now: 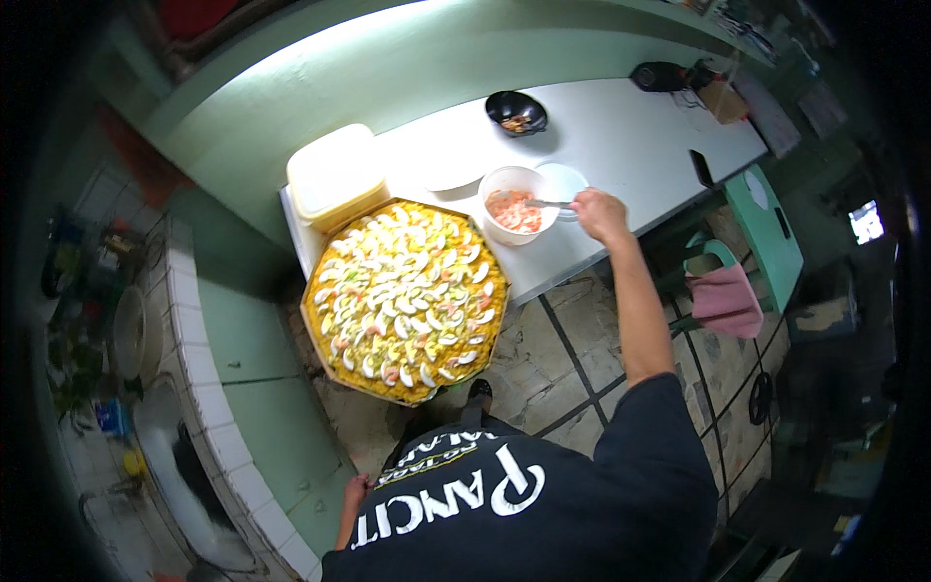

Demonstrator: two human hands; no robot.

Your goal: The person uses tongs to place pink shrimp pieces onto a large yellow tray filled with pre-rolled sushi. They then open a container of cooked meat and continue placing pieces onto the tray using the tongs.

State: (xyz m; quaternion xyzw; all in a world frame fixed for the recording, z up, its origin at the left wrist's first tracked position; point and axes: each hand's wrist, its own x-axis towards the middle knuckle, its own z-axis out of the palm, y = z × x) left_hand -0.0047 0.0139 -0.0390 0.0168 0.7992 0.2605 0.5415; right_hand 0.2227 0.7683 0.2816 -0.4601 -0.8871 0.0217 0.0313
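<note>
My right hand (602, 215) is closed around the handle of a spoon (551, 204). The spoon's far end dips into a round translucent plastic tub (497, 180) holding pinkish-orange pieces that look like shrimp (514, 210). Just beside it lies a round, clear lid (562, 178). To the left, a large octagonal tray (308, 325) juts past the table's near edge, filled with yellow noodles under white egg slices (405, 308), green bits and a few pinkish pieces. Low by my dark shirt is my left hand (359, 485), apart from the tray; its fingers are too little seen to read.
The white table (621, 126) runs along a green wall. On it stand a yellow tub with a pale lid (339, 175), a white plate (454, 173), a black bowl (516, 113) and a phone (701, 168). A green chair (771, 233) with a pink cloth (725, 299) stands right; a tiled sink counter (208, 388) left.
</note>
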